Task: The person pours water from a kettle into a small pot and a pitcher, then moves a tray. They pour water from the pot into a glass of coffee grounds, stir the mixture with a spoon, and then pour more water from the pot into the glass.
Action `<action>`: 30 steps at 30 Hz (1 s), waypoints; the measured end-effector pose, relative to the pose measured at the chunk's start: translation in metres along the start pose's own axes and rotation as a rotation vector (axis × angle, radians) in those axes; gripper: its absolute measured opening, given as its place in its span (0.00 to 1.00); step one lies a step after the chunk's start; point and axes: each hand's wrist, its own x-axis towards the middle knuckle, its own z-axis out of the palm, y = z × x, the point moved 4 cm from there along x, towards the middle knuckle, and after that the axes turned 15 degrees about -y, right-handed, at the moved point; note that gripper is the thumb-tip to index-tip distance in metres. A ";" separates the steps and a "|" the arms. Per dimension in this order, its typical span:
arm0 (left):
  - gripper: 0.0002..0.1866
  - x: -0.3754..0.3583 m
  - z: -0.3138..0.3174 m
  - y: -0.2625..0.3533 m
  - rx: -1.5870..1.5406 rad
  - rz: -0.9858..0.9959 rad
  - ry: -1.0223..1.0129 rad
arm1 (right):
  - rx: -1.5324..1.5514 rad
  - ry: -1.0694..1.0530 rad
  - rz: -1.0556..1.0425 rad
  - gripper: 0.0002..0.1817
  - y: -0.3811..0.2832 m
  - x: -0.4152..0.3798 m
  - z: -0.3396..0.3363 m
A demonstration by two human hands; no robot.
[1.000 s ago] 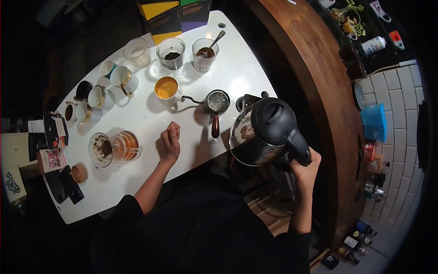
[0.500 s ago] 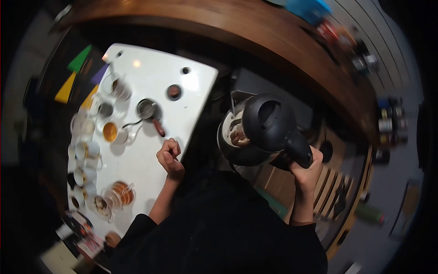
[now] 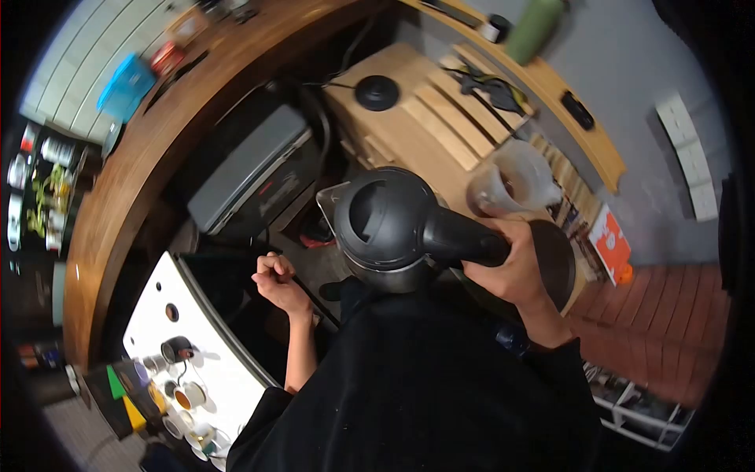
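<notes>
A black and steel electric kettle (image 3: 385,224) is held in front of my body, its dark lid seen from above and its spout pointing left. My right hand (image 3: 507,263) is wrapped round its black handle. My left hand (image 3: 279,285) hovers to the left of the kettle with fingers curled in, and nothing shows in them. Beyond the kettle, a round black kettle base (image 3: 377,93) rests on a wooden table (image 3: 393,64). Close to my right hand stands a translucent plastic jug (image 3: 491,189).
A white table (image 3: 224,346) with several cups and a dark pot (image 3: 177,348) lies at lower left. Wooden slats (image 3: 448,118) carry a dark cloth (image 3: 487,90). A grey case (image 3: 248,169) sits beneath the curved wooden counter (image 3: 130,193). A green bottle (image 3: 535,31) stands on a ledge.
My view has turned right, away from the white table towards the wooden table. The kettle has come along in my right hand. My left hand is still curled.
</notes>
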 end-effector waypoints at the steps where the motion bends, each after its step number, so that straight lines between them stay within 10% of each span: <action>1: 0.32 0.000 0.025 -0.003 0.007 -0.029 0.008 | 0.002 0.093 0.025 0.14 0.008 -0.020 -0.014; 5: 0.32 -0.006 0.109 -0.016 -0.106 -0.109 -0.200 | -0.189 0.280 0.180 0.29 0.050 -0.108 -0.056; 12: 0.30 -0.014 0.185 -0.039 -0.113 -0.201 -0.378 | 0.048 0.596 0.422 0.22 0.059 -0.185 -0.116; 24: 0.29 0.019 0.222 -0.069 -0.055 -0.319 -0.534 | -0.365 0.557 0.806 0.18 0.093 -0.202 -0.174; 30: 0.29 0.034 0.229 -0.076 -0.021 -0.325 -0.559 | -0.433 0.514 0.615 0.14 0.082 -0.159 -0.191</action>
